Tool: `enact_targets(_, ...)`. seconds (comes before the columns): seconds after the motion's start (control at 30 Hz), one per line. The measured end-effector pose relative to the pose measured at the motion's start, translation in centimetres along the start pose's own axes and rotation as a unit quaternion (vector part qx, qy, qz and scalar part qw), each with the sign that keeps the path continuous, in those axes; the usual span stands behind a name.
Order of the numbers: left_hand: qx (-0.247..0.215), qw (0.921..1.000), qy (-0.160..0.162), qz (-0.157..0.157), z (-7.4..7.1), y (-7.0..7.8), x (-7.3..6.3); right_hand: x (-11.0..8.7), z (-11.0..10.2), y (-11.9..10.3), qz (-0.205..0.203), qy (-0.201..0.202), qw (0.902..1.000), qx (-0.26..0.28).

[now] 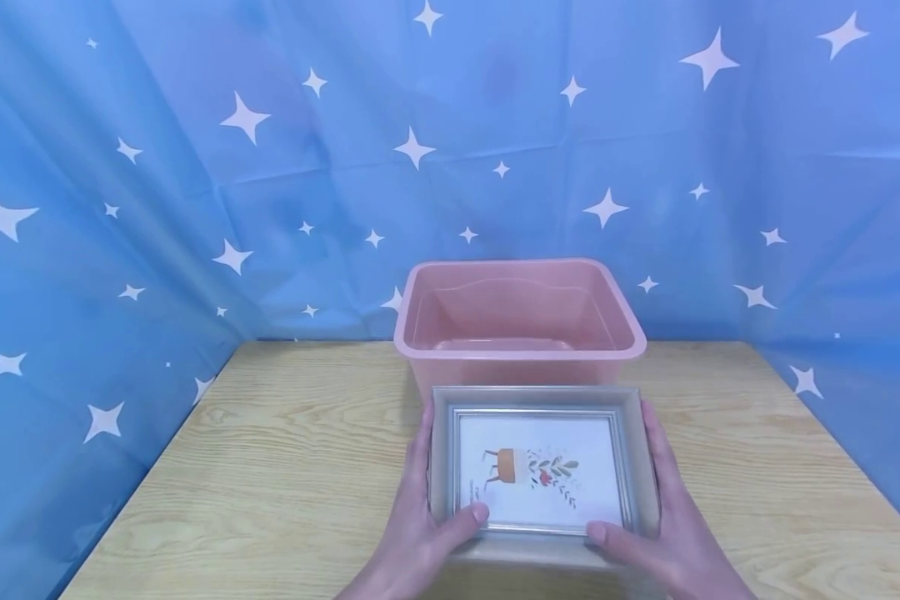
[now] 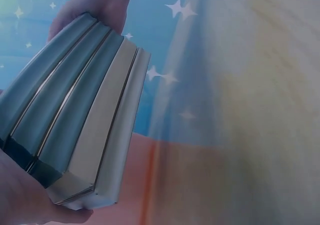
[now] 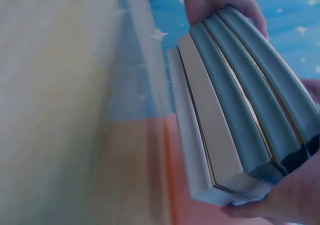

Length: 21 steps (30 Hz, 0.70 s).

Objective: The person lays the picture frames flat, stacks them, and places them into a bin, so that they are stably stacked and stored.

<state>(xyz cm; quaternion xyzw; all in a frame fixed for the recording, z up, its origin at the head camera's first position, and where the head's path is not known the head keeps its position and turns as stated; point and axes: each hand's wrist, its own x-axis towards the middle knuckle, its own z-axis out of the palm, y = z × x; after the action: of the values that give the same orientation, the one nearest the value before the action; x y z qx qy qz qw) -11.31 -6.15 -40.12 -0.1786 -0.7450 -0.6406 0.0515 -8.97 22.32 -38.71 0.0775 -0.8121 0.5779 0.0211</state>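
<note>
Both hands hold a stack of picture frames between them, in front of a pink bin. My left hand grips the left side, its thumb over the near left corner. On the right side, my right hand grips likewise, thumb on the near right corner. The uppermost picture shows a plant in an orange pot, turned sideways. Seen edge-on in the left wrist view, the stacked frames are several thick: grey-blue, cream and whitish edges. The right wrist view shows the same stack, with fingers beneath it.
The pink bin stands open-topped at the back of the wooden table, just beyond the stack; part of its front wall is hidden by the frames. A blue curtain with white stars encloses the back and sides.
</note>
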Motion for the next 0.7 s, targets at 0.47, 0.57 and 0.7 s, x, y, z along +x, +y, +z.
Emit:
enact_targets(0.47, -0.086, 0.9773, -0.044, 0.189, -1.3, 2.8, 2.9, 1.0, -0.3, -3.3, -0.081, 0.042, 0.9957, 0.013)
enact_targets(0.57, -0.066, 0.9821, -0.040, 0.172, -1.6, 3.2, 3.3, 1.4, -0.6, -3.9, -0.100, 0.050, 0.9937, -0.006)
enact_targets(0.7, -0.030, 0.9875, -0.030, 0.151, -2.1, 4.0, 4.2, 2.3, -1.2, -5.2, -0.112, 0.054, 0.9920, -0.024)
